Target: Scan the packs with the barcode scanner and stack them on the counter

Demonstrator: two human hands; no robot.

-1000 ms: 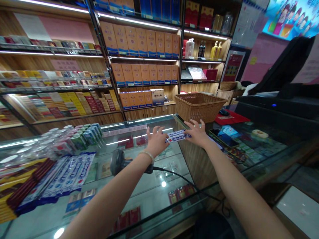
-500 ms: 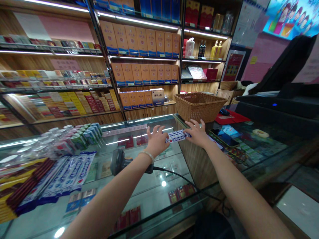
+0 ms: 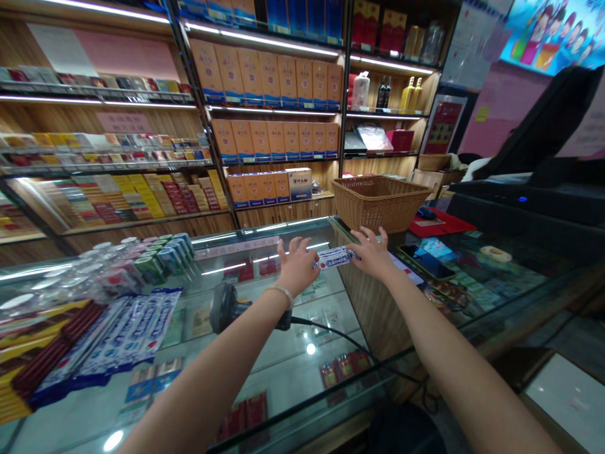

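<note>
Left hand [image 3: 297, 270] and right hand [image 3: 373, 255] were apart, each pinching one end of a blue-and-white packet [image 3: 333, 257] over the glass counter [image 3: 302, 378]. Scanner [image 3: 224, 309] lay by the left forearm, wicker basket [image 3: 380, 205] just past the right hand.

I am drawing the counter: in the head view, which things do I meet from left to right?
Row of long blue-white packets, black handheld scanner, held blue-white packet, dark rectangular phone, cream oval object.
</note>
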